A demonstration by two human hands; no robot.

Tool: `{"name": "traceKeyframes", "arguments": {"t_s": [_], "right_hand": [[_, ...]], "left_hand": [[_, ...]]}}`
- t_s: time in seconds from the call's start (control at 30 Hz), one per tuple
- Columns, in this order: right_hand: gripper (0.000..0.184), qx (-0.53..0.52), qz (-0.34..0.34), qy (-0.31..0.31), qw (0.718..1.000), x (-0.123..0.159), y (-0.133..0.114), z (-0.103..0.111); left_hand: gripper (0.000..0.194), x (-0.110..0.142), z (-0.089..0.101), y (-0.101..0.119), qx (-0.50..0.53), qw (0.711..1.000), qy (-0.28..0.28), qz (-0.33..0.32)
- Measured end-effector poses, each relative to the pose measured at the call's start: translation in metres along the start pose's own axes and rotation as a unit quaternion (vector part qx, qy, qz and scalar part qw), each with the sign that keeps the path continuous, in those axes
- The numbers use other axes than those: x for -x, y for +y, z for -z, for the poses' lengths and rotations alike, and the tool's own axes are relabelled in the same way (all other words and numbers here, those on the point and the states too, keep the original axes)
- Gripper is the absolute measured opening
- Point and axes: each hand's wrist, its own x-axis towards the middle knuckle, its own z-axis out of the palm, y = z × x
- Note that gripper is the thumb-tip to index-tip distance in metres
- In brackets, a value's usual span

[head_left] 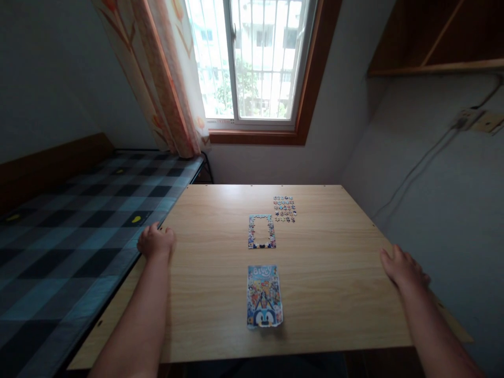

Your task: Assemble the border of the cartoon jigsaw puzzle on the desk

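At the table's left edge is my left hand (155, 240), its fingers curled over the rim and its thumb on the top. My right hand (405, 266) grips the right edge likewise, fingertips partly hidden. Between them, a rectangular puzzle border (251, 233) lies assembled around a bare wood middle. Loose puzzle pieces (284, 208) sit in several rows behind it to the right. Nearer to me lies a colourful picture sheet (264, 296) with cartoon characters and "Bluey" lettering, its near edge slightly raised. Neither hand touches the puzzle or the sheet.
The light wood table (323, 294) reaches toward the window (263, 63). A bed with a checked cover (98, 210) runs along the left, beside a patterned curtain (157, 79). On the right wall are a wooden shelf (437, 69) and a socket with a cable (468, 119).
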Motion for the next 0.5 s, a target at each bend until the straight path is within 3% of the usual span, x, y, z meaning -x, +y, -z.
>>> {"name": "traceKeyframes", "arguments": {"t_s": [0.13, 0.33, 0.43, 0.5], "right_hand": [[0.083, -0.004, 0.019, 0.041, 0.999, 0.005, 0.01, 0.006], [0.075, -0.057, 0.121, 0.19, 0.973, 0.007, 0.027, 0.002], [0.071, -0.083, 0.201, 0.214, 0.952, 0.003, 0.051, 0.008], [0.064, -0.078, 0.237, 0.208, 0.946, 0.001, 0.073, 0.024]], "left_hand": [[0.048, -0.001, -0.001, -0.001, 0.021, 1.0, 0.013, -0.005], [0.032, -0.006, 0.007, -0.006, 0.118, 0.988, 0.102, -0.004], [0.033, -0.007, 0.014, -0.008, 0.135, 0.98, 0.143, 0.024], [0.035, -0.007, 0.018, -0.008, 0.147, 0.977, 0.151, 0.044]]}}
